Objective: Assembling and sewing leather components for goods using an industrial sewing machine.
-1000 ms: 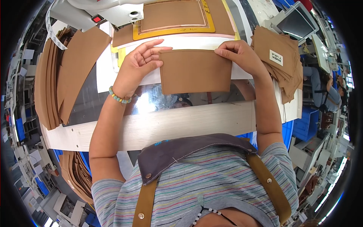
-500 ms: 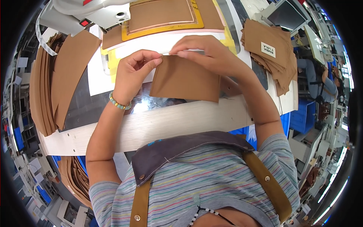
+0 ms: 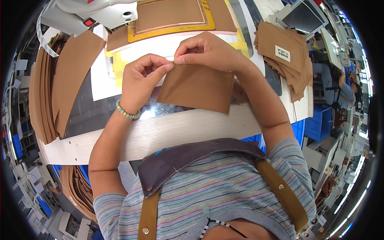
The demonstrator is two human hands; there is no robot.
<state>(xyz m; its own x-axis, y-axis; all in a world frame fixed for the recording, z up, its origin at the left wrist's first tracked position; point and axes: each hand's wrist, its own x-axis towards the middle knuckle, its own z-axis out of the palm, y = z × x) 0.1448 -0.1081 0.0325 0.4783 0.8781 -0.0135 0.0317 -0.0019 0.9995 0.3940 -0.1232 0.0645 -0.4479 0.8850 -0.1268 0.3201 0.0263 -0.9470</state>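
A flat brown panel (image 3: pixel 196 89), leather-like and four-sided, hangs from my fingers above the near part of the table. My left hand (image 3: pixel 146 74) pinches its upper left corner between thumb and forefinger. Right beside that, my right hand (image 3: pixel 206 52) pinches at the top edge, its fingertips almost touching the left ones. Whether anything small sits between the fingertips cannot be made out. The panel's lower edge slants down to the right, over the pale table edge (image 3: pixel 192 125).
At the left stand long brown pieces (image 3: pixel 78 68) in a stack. A white machine (image 3: pixel 114 18) is at the back left. Behind my hands lies a yellow frame (image 3: pixel 172 34) around a brown sheet. On the right are piled brown panels (image 3: pixel 282 40) with a white label and a monitor (image 3: pixel 302 16).
My right hand has moved left to the panel's upper left corner and closed its fingers there. The panel's lower right corner has dropped slightly. My left hand keeps its pinch.
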